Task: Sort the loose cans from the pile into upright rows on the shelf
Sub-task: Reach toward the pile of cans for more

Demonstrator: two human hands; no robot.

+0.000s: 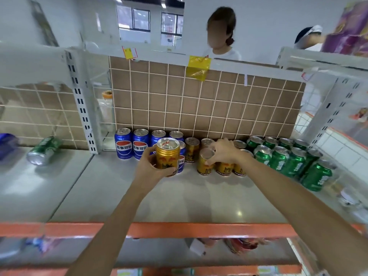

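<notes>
The scene is bright and evenly lit from overhead, with ceiling lights (163, 3) showing at the top of the frame. Shadows under the cans are soft and short. A small glare spot (239, 213) sits on the shelf (111, 192) at lower centre. Wide-angle distortion bends the frame edges, and the left and right margins smear into blur; the centre is sharp.

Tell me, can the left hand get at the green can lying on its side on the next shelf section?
Probably not yet: the left hand already grips a gold can. The way to the lying green can looks unobstructed.
</notes>
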